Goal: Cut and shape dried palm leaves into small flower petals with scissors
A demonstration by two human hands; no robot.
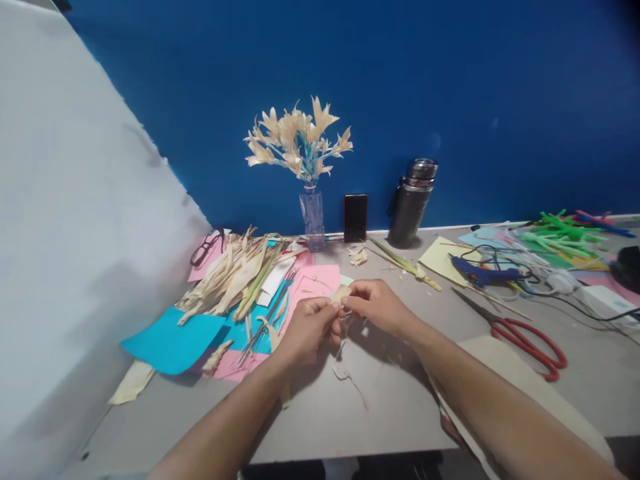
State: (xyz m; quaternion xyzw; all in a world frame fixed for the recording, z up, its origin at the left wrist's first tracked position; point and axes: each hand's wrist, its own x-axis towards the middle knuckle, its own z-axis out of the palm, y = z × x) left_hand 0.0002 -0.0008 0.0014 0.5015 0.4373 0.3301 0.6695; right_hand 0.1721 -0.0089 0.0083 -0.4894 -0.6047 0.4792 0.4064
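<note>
Over the middle of the table, my left hand point(315, 323) and my right hand point(377, 307) meet, fingertips pinched together. Between them is a small piece of pale dried husk point(342, 294), mostly covered by the fingers. A thin thread-like strip point(345, 375) hangs below the hands toward the tabletop. To the left lies a heap of dried corn husks point(233, 273) with green-tinged leaves, on pink and blue paper. Thin wire stems point(270, 313) lie beside the heap, close to my left hand.
Behind stand a clear vase point(313, 217) of husk flowers point(295, 137), a phone point(355, 219) and a dark flask point(413, 203). At right lie red-handled scissors point(520, 337), a blue glue gun point(485, 271), cables and green pipe cleaners point(563, 233). Blue paper point(175, 340) juts out at left.
</note>
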